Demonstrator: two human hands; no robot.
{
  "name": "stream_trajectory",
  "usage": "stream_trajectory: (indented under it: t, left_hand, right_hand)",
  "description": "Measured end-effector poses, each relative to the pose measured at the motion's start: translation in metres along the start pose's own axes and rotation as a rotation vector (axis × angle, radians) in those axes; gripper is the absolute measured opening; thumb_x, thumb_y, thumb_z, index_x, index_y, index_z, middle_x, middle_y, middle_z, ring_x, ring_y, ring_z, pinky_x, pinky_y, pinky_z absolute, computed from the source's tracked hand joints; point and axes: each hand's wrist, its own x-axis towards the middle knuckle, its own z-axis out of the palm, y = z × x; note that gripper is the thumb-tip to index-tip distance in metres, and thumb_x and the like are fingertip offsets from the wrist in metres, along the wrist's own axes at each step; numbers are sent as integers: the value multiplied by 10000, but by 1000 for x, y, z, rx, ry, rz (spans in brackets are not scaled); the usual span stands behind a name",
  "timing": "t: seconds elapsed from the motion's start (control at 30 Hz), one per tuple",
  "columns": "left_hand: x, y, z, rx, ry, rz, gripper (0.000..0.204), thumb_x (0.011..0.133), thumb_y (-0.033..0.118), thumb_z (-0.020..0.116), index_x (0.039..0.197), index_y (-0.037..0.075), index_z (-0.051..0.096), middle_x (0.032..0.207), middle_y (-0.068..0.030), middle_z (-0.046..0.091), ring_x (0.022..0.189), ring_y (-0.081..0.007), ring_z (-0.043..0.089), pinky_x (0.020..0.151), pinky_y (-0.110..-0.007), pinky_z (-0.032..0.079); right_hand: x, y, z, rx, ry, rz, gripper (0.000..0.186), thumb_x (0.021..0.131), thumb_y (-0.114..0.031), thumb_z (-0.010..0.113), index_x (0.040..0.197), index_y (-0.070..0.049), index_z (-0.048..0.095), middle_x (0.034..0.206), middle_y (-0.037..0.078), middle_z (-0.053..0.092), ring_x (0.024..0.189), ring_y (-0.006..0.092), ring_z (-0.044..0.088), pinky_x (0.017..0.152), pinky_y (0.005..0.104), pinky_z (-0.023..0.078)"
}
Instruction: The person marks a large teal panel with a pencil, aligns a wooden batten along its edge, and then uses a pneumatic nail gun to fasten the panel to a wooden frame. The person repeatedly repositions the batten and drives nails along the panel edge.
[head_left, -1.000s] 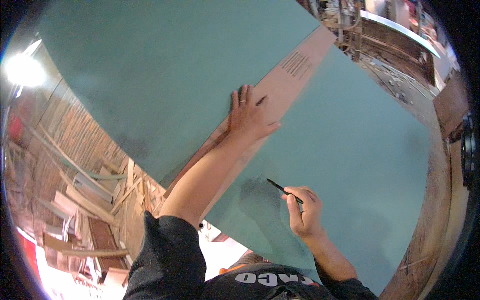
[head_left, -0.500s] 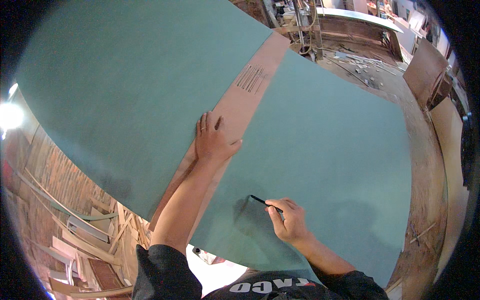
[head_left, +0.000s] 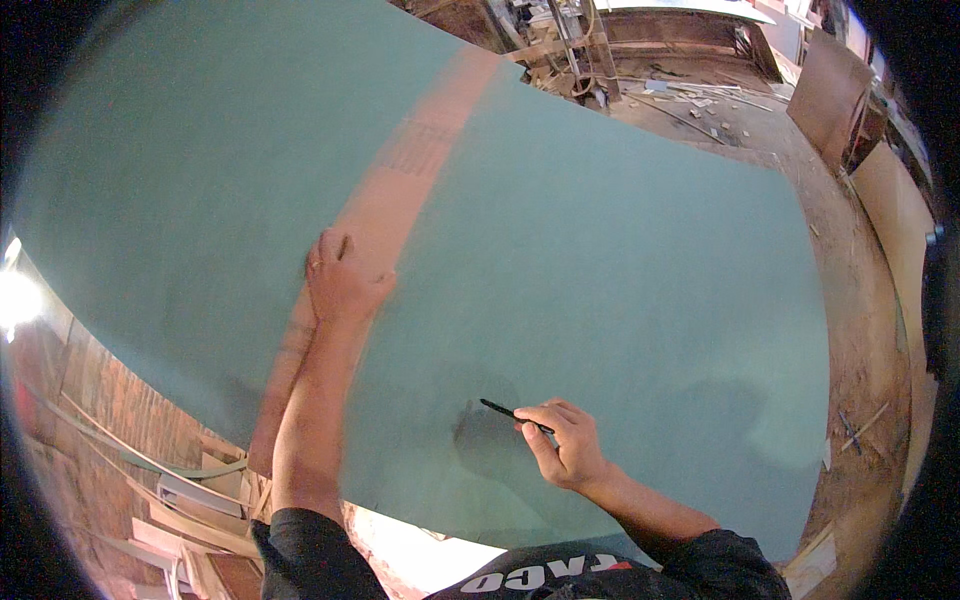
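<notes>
A long, flat, pinkish-brown wooden strip (head_left: 385,215) lies slantwise across a large green sheet (head_left: 600,270); motion blurs it. My left hand (head_left: 343,280) grips the strip about midway, fingers at its left edge and thumb at its right edge. Several dark parallel lines show on the strip beyond the hand. Closer to my body on the right, my right hand (head_left: 563,440) is closed around a slim black pen (head_left: 500,409). The pen points up and left, and its tip looks raised off the sheet, with a shadow beneath.
Wood offcuts (head_left: 195,500) are heaped past the sheet's lower left edge, beside a bright lamp (head_left: 15,298). Brown boards (head_left: 830,95) lean at the far right. Scraps (head_left: 700,105) litter the floor beyond the sheet, and crossed sticks (head_left: 858,430) lie right of it.
My left hand and the wooden strip have shifted left across the green sheet. My right hand keeps the pen and has moved slightly left. The whole view has shifted a little.
</notes>
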Motion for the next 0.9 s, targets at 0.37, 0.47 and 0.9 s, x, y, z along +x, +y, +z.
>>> stream_trajectory:
  t: [0.37,0.47,0.9]
  left_hand:
    - [26,-84,-27,115,61,105,754,770,371,889,1337,-50,626,1379,-227,560,1260,-458,568,1115,-552,488]
    - [22,-79,-33,130,47,63,786,774,393,903,1360,-51,623,1426,-256,542,1300,-464,553,1123,-544,486]
    - [-45,-49,-62,35,-6,96,723,788,489,880,1330,58,672,1425,-149,586,1350,-372,542,1137,-565,442]
  right_hand:
    - [-4,-5,17,360,122,42,161,1079,-103,550,948,-21,595,831,103,599,696,210,629,627,378,519]
    - [-7,-4,13,416,91,132,139,1072,-97,558,949,-38,586,815,91,599,662,202,627,596,354,474]
    - [-14,24,-3,264,77,160,264,1133,-166,485,926,-31,577,861,83,594,653,150,561,597,325,489]
